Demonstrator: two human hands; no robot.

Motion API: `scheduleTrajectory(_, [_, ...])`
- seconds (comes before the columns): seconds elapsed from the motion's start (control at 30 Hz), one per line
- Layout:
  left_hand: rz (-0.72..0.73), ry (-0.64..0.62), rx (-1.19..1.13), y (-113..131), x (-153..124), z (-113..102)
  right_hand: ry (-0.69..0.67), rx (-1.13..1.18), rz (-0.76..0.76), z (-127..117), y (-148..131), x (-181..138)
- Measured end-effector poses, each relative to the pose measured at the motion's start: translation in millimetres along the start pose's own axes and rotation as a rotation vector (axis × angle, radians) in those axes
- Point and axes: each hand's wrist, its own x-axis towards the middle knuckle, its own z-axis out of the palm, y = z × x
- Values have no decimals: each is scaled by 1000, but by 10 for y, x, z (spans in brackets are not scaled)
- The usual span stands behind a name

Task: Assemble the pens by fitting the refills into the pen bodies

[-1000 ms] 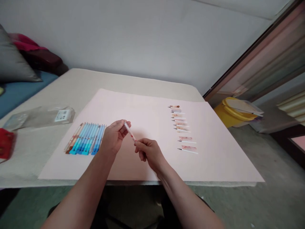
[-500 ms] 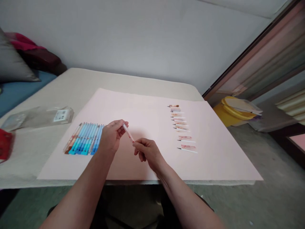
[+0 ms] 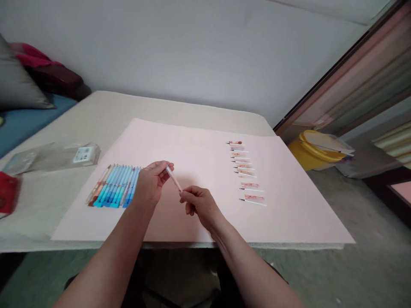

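A slim pinkish-white pen (image 3: 174, 178) is held at a slant above the pink sheet (image 3: 192, 147). My left hand (image 3: 153, 180) pinches its upper end, and my right hand (image 3: 199, 203) grips its lower end between thumb and fingers. Left of my left hand lies a row of blue and brown pens (image 3: 114, 186), partly hidden behind that hand. Over on the right, a column of pen refills (image 3: 253, 202) with dark tips lies beside small patterned pink and brown pieces (image 3: 250, 185).
A clear plastic bag (image 3: 58, 157) with a white label and a red object (image 3: 7, 192) lie on the cream tablecloth (image 3: 167, 109) at the left. A yellow bucket (image 3: 305, 154) stands on the floor to the right. A grey wall rises behind the table.
Both hands keep hold of the pen in nearly the same place. The pen appears slightly turned about its length, with less red marking showing. The camera view has shifted very little.
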Motion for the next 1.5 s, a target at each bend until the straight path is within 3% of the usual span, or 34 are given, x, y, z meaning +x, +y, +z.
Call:
scheduleTrajectory(0.43, [-42, -11, -58, 38, -13, 60, 62, -75, -44, 15, -25, 18])
scheduleTrajectory(0.67, [-37, -87, 10, 35, -63, 50, 74, -63, -30, -2, 5, 23])
scheduleTrajectory(1.23, [-52, -92, 4, 27, -58, 40, 45, -196, -47, -2, 0, 24])
scheduleTrajectory(1.5, [-92, -109, -26, -14, -47, 34, 125, -360, -195, 34, 2, 46])
